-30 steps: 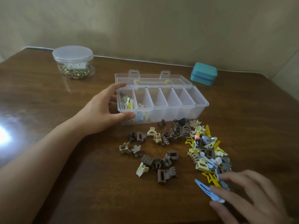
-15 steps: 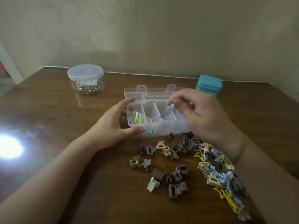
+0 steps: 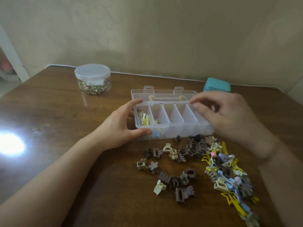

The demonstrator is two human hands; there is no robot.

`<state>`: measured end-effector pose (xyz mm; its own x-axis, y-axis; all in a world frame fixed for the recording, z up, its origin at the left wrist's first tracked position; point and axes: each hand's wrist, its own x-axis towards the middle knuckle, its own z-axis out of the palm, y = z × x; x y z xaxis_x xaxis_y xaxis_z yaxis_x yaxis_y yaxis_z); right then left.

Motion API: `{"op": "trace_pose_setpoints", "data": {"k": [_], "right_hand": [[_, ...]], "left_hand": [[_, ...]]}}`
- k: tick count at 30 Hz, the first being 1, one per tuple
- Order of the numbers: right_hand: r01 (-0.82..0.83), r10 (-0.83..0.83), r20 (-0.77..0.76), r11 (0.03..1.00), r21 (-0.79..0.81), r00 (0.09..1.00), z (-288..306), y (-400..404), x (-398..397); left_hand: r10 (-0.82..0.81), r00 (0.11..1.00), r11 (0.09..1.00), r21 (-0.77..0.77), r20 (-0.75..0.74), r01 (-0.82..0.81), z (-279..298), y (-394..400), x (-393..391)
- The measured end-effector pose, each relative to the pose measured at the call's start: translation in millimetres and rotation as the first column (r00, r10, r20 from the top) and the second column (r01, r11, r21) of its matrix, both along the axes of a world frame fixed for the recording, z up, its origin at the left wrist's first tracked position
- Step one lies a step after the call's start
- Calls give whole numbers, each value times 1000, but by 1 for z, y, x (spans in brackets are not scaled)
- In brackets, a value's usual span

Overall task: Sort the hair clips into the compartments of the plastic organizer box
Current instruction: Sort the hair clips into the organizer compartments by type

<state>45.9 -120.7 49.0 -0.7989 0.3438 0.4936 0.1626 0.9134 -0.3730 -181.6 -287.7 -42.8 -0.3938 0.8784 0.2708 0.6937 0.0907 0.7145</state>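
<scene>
We see a dark brown wooden table (image 3: 54, 102) pushed against a plain beige wall (image 3: 164, 33). A bright glare (image 3: 9, 145) shines off its left side. At far left stands what may be a white door frame (image 3: 11, 54).

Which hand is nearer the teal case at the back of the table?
Right. The right hand hovers over the organizer box's right end, just in front of the teal case; the left hand grips the box's left end, farther away.

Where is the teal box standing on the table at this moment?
In the head view, the teal box stands at the far right of the table, just behind the organizer box and beyond the right hand.
</scene>
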Motion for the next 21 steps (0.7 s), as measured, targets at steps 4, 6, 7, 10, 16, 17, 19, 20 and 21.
{"op": "trace_pose_setpoints", "data": {"k": [4, 6, 7, 10, 16, 17, 19, 20, 21], "right_hand": [[76, -76, -8, 996, -54, 997, -29, -22, 88], [133, -132, 35, 991, -29, 991, -51, -34, 120], [167, -166, 56, 986, -8, 984, -61, -40, 133], [246, -250, 87, 968, 48, 964, -87, -57, 159], [368, -366, -35, 925, 91, 930, -109, -72, 160], [375, -373, -42, 921, 103, 927, -110, -72, 158], [392, -389, -49, 911, 127, 920, -111, -72, 155], [396, -392, -56, 907, 143, 918, -111, -71, 154], [398, -392, -66, 904, 158, 917, -111, -71, 152]], "left_hand": [[10, 1000, 1000, -10, 1, -10, -1, 1, 0], [14, 1000, 1000, -11, 4, -14, -2, 1, 0], [15, 1000, 1000, -9, 9, -14, -2, 1, 0], [17, 999, 1000, 7, 28, -17, -3, 1, 1], [17, 999, 1000, 14, 45, -18, -5, 1, 1], [17, 999, 1000, 9, 48, -17, -5, 1, 1], [16, 999, 1000, 6, 51, -16, -5, 1, 1], [17, 999, 1000, 7, 51, -17, -5, 0, 2], [19, 999, 1000, 8, 50, -20, -5, 0, 2]]}}
